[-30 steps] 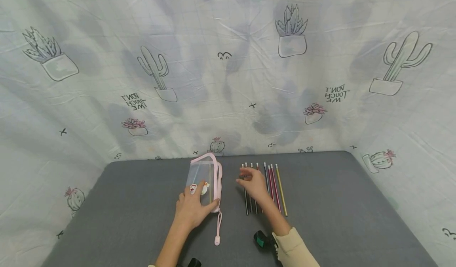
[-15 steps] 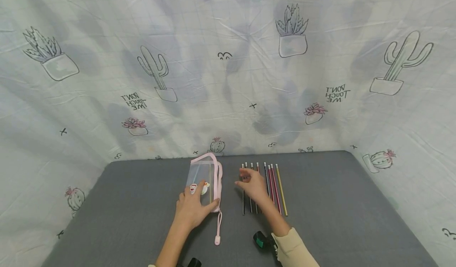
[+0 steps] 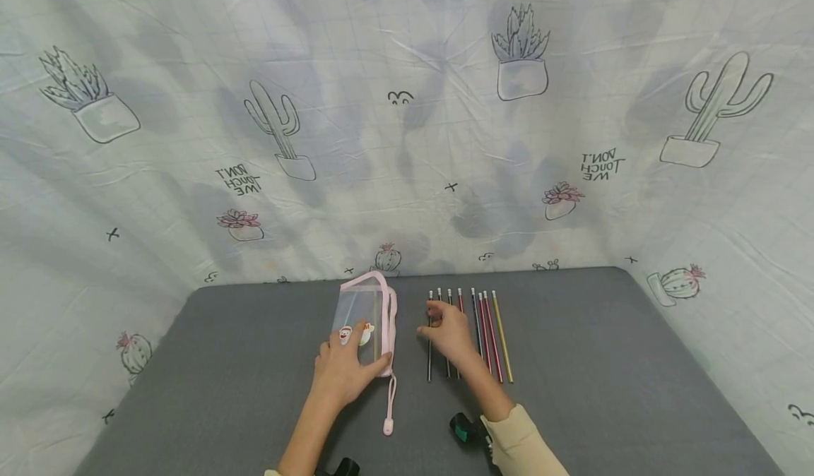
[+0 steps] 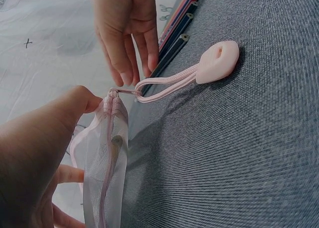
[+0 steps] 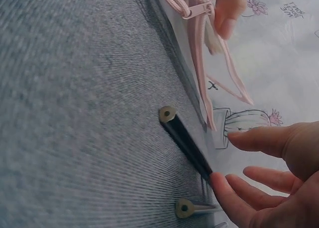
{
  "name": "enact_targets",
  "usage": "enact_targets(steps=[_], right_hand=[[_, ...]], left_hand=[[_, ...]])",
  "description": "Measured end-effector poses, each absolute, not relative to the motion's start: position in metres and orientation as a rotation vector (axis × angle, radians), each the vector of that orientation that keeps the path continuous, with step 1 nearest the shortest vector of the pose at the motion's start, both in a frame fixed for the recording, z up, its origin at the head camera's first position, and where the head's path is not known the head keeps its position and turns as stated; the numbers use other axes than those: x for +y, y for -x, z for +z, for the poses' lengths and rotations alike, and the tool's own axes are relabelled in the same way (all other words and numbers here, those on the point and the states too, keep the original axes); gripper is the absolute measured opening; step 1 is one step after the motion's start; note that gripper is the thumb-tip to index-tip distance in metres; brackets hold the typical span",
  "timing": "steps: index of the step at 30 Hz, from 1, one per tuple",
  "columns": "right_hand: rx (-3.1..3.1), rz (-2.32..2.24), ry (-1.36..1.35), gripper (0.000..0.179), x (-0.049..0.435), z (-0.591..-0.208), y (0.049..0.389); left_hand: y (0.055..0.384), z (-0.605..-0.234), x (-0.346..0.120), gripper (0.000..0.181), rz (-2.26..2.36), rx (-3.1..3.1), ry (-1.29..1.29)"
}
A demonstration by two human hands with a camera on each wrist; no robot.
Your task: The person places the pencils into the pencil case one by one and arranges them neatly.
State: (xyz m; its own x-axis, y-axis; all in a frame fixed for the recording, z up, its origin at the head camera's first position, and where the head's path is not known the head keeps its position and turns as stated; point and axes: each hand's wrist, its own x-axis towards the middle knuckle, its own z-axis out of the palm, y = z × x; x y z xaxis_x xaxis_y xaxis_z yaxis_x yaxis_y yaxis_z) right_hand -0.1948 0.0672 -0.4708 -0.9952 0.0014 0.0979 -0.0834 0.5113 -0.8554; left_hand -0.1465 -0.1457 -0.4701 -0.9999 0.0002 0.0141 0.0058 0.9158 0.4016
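My left hand (image 3: pixel 343 373) rests on a see-through pencil case (image 3: pixel 392 317) with pink trim and stickers. In the left wrist view its thumb lies at the zip end and other fingertips touch the mesh side. A looped pink zip pull (image 4: pixel 218 62) lies on the cloth. Right of the case, my right hand (image 3: pixel 450 331) hovers over a row of pencils, thumb held apart from the fingers. In the right wrist view a fingertip touches a dark pencil (image 5: pixel 187 144), the leftmost of the row. Thin coloured lines show through the case.
Several more pencils, among them a yellow one (image 3: pixel 502 338), lie side by side under and right of my right hand. Grey cloth (image 3: pixel 591 363) covers the table. A cactus-print sheet (image 3: pixel 407 158) hangs behind it.
The leftmost dark pencil has slid a little left, away from the others and nearer the case. My right hand has shifted slightly left with it; the left hand stays put.
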Motion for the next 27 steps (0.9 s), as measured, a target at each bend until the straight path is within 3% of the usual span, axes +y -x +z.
enact_targets(steps=[27], right_hand=[[-2.738, 1.294, -0.151, 0.056, 0.055, -0.482, 0.202]], left_hand=[[0.147, -0.471, -0.146, 0.087, -0.623, -3.062, 0.005]])
